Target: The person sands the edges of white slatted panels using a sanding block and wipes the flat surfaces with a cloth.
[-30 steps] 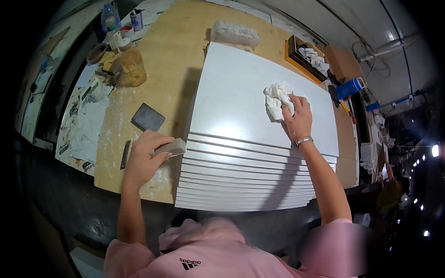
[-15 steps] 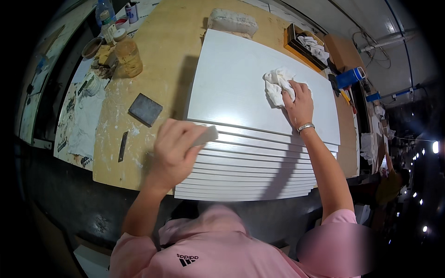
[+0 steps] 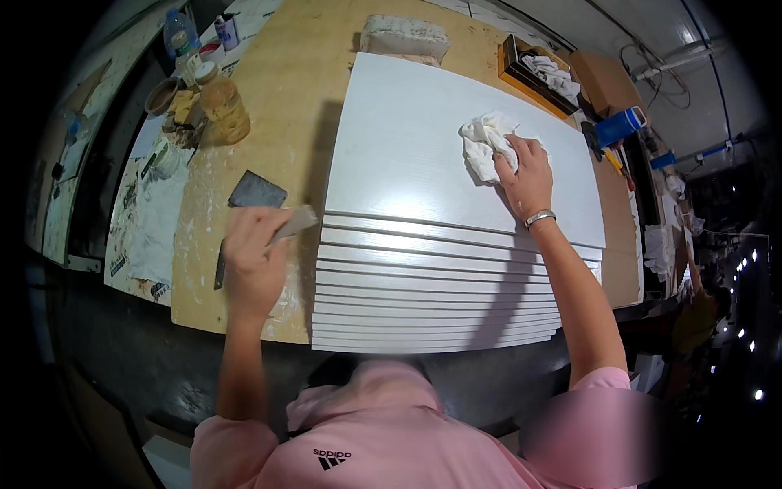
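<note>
My left hand (image 3: 254,259) is closed around a small flat grey piece (image 3: 298,222), perhaps a sanding pad; its exact kind does not show. It hovers over the wooden bench just left of a stack of white panels (image 3: 399,134), whose near edges are stepped like stairs. On the top panel, my right hand (image 3: 529,175) grips a crumpled white cloth (image 3: 482,147) with curled fingers. Beyond my left hand lies a dark grey block (image 3: 257,191), partly covered. A thin dark metal strip (image 3: 219,269) sits beside that hand, partly hidden by it.
A cloudy plastic jar (image 3: 221,110), a bottle (image 3: 180,33) and stained cloths crowd the left side. Behind the stack rests a whitish wrapped block (image 3: 404,39). An open box with rags (image 3: 538,77) and a blue container (image 3: 621,125) stand at the right.
My left hand has moved left, off the stack's near edge, carrying the grey piece to beside the dark block. My right hand and the cloth have hardly shifted on the top panel.
</note>
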Demonstrator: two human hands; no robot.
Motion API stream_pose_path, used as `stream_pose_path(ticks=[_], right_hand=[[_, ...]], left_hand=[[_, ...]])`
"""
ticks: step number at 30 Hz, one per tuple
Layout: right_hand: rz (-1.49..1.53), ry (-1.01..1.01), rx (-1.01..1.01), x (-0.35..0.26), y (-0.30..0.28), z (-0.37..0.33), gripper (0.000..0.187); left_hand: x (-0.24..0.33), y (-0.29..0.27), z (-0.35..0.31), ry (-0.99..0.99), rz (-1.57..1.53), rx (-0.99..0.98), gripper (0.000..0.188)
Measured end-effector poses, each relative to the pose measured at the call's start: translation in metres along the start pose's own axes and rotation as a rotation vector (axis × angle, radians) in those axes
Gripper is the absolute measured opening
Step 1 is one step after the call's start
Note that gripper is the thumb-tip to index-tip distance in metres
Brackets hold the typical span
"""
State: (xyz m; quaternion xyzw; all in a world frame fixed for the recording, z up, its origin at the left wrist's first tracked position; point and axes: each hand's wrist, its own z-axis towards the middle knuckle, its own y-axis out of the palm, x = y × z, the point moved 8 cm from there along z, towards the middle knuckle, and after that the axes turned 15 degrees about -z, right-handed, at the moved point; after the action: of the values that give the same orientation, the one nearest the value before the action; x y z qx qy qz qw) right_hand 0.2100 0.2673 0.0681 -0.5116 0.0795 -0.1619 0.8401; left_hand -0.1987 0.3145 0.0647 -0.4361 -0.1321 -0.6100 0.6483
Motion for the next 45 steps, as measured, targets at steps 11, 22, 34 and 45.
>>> stream_pose_path(ticks=[11,22,34,45], right_hand=[[-0.005,-0.003,0.002,0.001,0.000,0.003,0.039],[-0.022,0.014,-0.027,0.003,0.004,0.001,0.041],[-0.008,0.014,-0.045,0.003,0.004,0.002,0.041],[-0.018,0.009,-0.043,0.004,0.005,0.001,0.040]], left_hand=[[-0.018,-0.002,-0.012,-0.168,-0.121,0.017,0.034],[-0.016,0.005,-0.013,-0.185,-0.256,-0.083,0.033],[-0.027,0.001,-0.032,-0.268,-0.244,-0.164,0.035],[-0.018,0.004,-0.044,-0.246,-0.206,-0.148,0.036]])
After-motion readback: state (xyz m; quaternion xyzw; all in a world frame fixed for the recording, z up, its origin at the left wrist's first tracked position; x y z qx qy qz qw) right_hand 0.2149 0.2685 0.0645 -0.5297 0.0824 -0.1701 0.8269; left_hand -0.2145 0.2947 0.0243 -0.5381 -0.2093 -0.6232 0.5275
